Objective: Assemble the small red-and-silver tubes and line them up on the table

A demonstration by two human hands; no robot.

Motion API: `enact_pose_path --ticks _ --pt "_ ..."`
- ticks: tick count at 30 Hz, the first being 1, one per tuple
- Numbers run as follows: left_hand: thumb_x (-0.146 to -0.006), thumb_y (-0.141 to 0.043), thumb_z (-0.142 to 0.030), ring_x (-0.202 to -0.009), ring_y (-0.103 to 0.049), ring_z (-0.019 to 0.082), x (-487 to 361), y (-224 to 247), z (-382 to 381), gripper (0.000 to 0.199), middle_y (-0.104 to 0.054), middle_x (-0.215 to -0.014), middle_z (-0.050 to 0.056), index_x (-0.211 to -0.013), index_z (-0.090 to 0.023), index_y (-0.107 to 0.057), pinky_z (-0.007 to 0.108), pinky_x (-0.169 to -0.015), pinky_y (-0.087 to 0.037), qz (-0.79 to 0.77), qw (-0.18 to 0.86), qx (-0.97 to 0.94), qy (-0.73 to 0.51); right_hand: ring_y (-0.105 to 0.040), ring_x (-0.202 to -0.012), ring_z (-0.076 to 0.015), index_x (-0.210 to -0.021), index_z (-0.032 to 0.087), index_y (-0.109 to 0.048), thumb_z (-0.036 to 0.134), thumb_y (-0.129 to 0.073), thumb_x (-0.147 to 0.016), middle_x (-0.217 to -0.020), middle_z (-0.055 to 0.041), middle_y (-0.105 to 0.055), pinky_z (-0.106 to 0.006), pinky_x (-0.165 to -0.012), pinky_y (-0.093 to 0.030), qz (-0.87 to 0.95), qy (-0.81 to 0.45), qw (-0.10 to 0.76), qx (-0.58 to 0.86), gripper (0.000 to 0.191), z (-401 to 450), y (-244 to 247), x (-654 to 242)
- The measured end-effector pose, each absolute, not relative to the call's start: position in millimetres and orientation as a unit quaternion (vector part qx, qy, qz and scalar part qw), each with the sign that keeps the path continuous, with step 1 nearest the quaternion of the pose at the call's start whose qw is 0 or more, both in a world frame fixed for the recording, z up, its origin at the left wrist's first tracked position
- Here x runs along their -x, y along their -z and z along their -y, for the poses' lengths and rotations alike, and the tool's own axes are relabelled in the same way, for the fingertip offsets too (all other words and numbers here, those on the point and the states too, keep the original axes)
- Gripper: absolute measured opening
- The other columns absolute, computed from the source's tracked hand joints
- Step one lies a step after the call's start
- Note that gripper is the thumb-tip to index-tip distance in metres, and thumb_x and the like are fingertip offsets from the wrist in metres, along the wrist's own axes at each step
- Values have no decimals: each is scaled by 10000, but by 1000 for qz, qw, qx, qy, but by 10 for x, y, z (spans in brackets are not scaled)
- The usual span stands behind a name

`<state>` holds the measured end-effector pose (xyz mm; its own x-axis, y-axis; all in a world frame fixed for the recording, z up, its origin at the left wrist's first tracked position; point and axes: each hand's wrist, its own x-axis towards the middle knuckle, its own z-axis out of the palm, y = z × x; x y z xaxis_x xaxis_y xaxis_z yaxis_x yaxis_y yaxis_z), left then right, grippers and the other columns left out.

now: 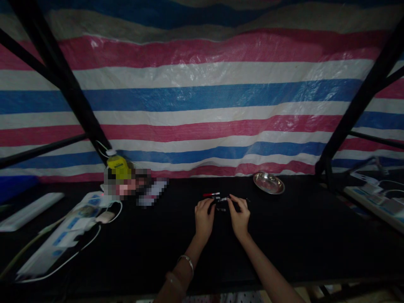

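Both hands work close together over the black table. My left hand (204,218) is closed in a pinch, fingertips by the left end of a small silver piece (223,199); what lies between them is too small and dark to make out. My right hand (240,215) pinches the right end of that silver piece. Just beyond my left fingertips lies a slim red tube with a silver end (211,194). Another small dark-and-silver piece (221,209) rests on the table between the hands. A dark tip pokes out right of my right fingers.
A round metal dish (269,183) stands at the back right. On the left are a white power strip (67,231) with plugs and cables, a yellow bottle (118,165) and a blurred packet (153,192). Black frame posts and a striped tarpaulin (214,97) bound the table (142,248).
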<state>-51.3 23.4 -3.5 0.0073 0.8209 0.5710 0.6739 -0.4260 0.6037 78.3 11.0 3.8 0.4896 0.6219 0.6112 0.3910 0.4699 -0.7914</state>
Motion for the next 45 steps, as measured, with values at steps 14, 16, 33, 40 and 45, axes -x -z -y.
enact_pose_path --ticks 14,16,33,40,45 --pt "-872 -462 -270 -1011 -535 187 486 -95 -153 228 -632 -1055 47 -1047 -243 -606 339 -841 -398 -502 105 -752 -413 -601 -775 -178 -874 175 -622 388 -604 -761 -839 -60 -605 -330 -720 -493 489 -136 689 517 242 -64 -92 -752" --pt "-872 -460 -288 -1013 -535 188 482 -107 -148 232 -631 -1053 48 -1050 -241 -600 343 -851 -393 -507 105 -747 -417 -606 -770 -174 -871 172 -610 395 -594 -766 -833 -58 -606 -319 -717 -494 480 -151 695 515 247 -71 -85 -755" --pt "-899 -336 -312 -846 -538 174 546 -45 -289 314 -601 -812 17 -711 -199 -562 330 -785 -389 -587 168 -657 -443 -630 -807 -185 -881 160 -586 376 -595 -768 -857 -81 -646 -334 -778 -487 472 -215 710 478 244 -116 -31 -774" --pt "-898 -340 -323 -819 -541 188 581 -6 -329 307 -593 -809 31 -713 -203 -553 328 -749 -403 -625 139 -615 -459 -639 -823 -182 -876 176 -580 375 -603 -768 -862 -63 -635 -322 -798 -487 503 -247 681 472 227 -155 4 -791" --pt "-885 -367 -307 -850 -541 214 604 47 -366 269 -592 -846 61 -758 -192 -575 347 -751 -414 -662 111 -587 -452 -633 -797 -177 -847 179 -635 392 -624 -748 -895 -62 -602 -334 -790 -502 538 -254 653 470 235 -218 31 -843"
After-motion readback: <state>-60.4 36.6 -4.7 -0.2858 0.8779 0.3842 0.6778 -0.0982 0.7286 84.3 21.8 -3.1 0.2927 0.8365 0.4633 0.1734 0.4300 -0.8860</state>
